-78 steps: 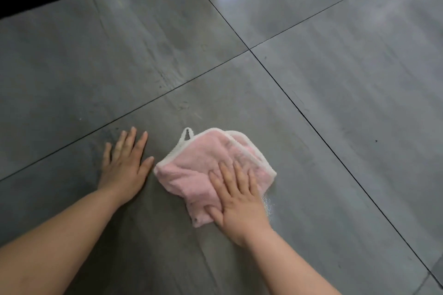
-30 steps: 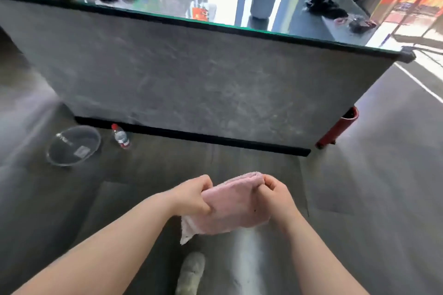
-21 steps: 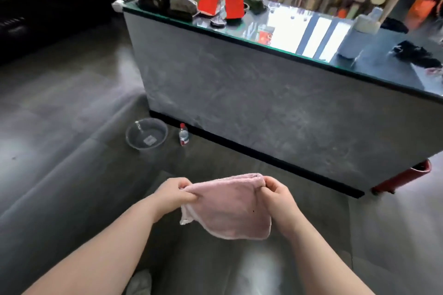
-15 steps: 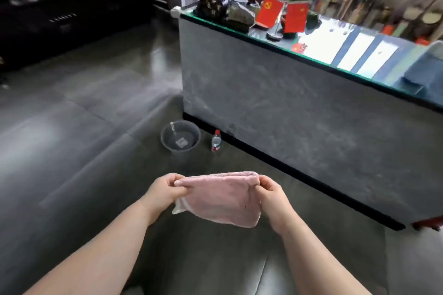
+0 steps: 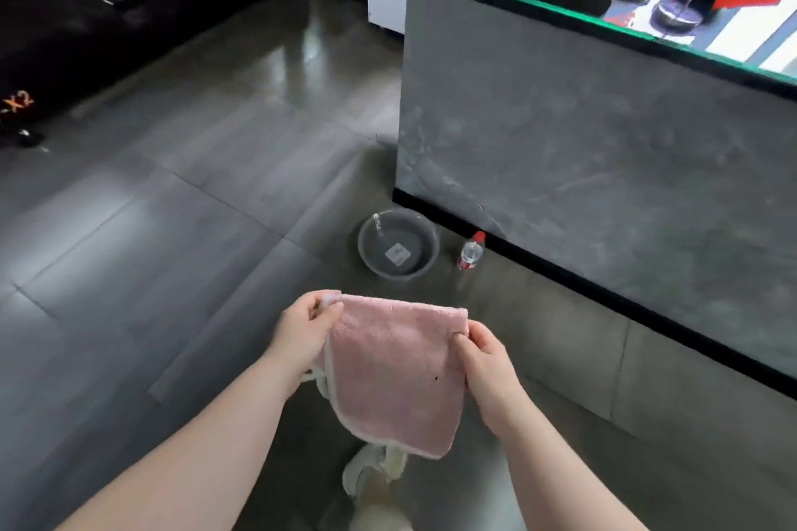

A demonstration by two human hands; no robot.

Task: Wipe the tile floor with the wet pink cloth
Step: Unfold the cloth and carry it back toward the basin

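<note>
Left hand: bare from wrist to fingertips, with rounded knuckles; the nails are too blurred to describe.
Left forearm: bare and smooth along all that shows, from the wrist to the bottom edge of the view.
Right hand: bare like the other, with the thumb and the back of the hand in plain sight.
Right forearm: bare along all that shows, widening toward the bottom edge of the view.
Shoe: off-white with a rounded toe and a thick pale sole. There is a cream part at its top, but whether that is tongue or sock cannot be told, nor which foot it is.
Leg: a pale, blurred shape behind the shoe; whether it is fabric or skin cannot be told.
</note>
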